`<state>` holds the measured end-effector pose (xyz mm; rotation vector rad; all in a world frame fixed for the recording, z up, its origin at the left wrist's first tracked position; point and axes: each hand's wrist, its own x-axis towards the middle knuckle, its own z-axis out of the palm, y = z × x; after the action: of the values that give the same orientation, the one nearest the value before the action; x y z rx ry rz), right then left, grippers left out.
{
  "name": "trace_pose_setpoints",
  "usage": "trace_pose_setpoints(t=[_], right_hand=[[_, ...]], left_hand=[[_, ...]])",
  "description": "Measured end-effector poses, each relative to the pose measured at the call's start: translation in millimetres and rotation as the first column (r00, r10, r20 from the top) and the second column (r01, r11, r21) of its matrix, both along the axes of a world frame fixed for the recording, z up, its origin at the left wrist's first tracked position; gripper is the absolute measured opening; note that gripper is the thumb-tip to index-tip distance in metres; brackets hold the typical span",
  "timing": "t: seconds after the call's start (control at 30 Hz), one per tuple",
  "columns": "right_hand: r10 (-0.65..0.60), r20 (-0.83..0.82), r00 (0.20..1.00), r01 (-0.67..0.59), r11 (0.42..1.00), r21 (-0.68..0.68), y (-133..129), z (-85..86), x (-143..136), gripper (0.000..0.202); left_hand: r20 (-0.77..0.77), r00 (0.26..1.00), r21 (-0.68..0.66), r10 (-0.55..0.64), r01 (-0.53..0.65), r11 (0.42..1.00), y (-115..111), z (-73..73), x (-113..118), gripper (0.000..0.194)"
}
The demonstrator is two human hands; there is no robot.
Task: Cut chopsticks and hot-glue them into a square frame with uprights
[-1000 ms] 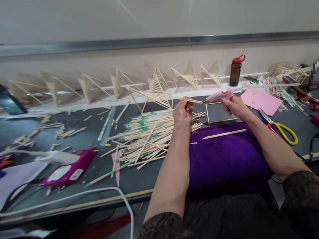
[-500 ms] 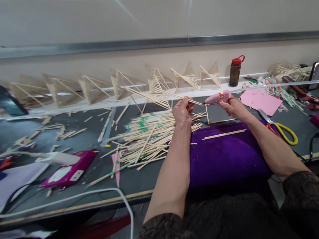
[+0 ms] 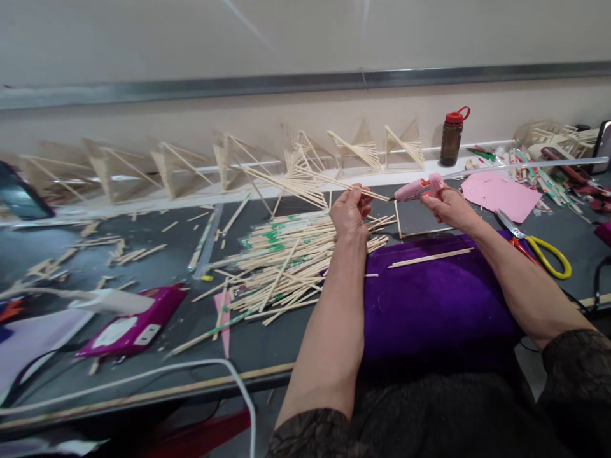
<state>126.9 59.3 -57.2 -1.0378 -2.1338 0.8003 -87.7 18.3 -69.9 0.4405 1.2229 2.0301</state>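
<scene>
My left hand (image 3: 352,208) is closed on a thin wooden stick (image 3: 377,195) near its right end. My right hand (image 3: 446,205) grips a pink glue gun (image 3: 414,189), whose dark tip is at the stick's end; whether they touch is too small to tell. Below the tip, thin sticks form a corner (image 3: 400,236) on the dark table. A pile of loose sticks (image 3: 286,264) lies left of my left forearm. Two sticks (image 3: 429,257) rest on the purple cloth (image 3: 429,305) between my forearms.
Stick frames (image 3: 356,152) stand along the wall, left of a brown bottle (image 3: 451,140) with a red lid. Scissors (image 3: 544,251) and pink paper (image 3: 501,194) lie at the right. A magenta packet (image 3: 138,324) and a white cable (image 3: 191,367) are at the left.
</scene>
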Motion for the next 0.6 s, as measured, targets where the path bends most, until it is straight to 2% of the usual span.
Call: trace_pose_setpoints(t=[0.37,0.6], right_hand=[[0.054,-0.169,0.984,-0.069,0.994,-0.084,0.9,1.0,1.6,0.052],[0.078,-0.254,0.964,-0.112,0.986,-0.123,4.2,-3.0,0.4,0.056]], left_hand=[[0.193,0.98,0.019,-0.04,0.037,0.999,-1.0,4.1,-1.1,0.006],[0.271,0.962,0.02,-0.042,0.038,0.999,-3.5,7.9,0.6,0.014]])
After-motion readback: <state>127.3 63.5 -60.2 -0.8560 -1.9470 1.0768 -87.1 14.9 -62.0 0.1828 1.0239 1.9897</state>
